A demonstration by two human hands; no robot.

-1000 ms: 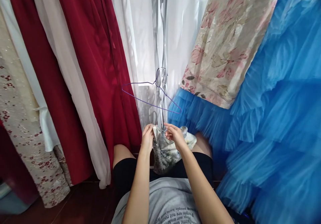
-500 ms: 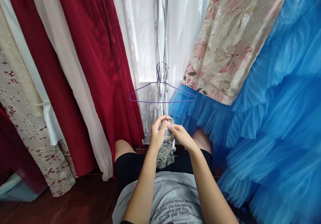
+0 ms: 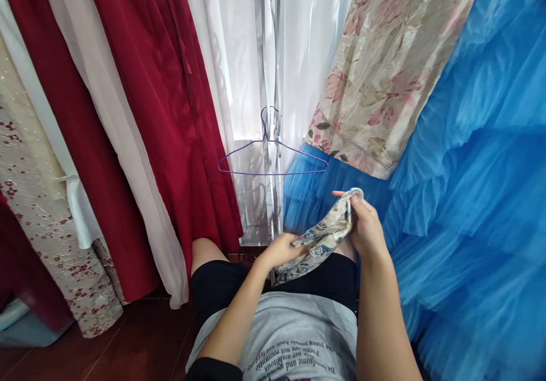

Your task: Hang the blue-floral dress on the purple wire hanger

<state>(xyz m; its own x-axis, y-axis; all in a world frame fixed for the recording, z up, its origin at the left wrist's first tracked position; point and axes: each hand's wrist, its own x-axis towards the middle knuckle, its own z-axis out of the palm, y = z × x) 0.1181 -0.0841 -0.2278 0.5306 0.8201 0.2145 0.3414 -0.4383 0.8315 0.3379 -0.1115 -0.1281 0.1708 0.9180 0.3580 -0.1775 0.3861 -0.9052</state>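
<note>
A floral patterned cloth [image 3: 321, 240], white with blue flowers, is stretched between both hands above my lap. My right hand [image 3: 365, 226] is closed on its upper end, raised to the right. Lower down, my left hand [image 3: 285, 250] pinches the cloth's other end near my black shorts. An empty purple wire hanger [image 3: 273, 159] hangs level on a silver metal rod [image 3: 273, 85], just above and between the hands.
Red dresses [image 3: 170, 114] and white garments hang at left, sheer white curtain [image 3: 239, 57] behind the rod. A beige floral fabric [image 3: 384, 68] and a big blue tulle skirt [image 3: 469, 199] fill the right. Dark wooden floor [image 3: 140, 347] lies below.
My hands were together on the bunched cloth; now the right hand has lifted its end up and right, spreading the cloth. The hanger, tilted a second ago, hangs level.
</note>
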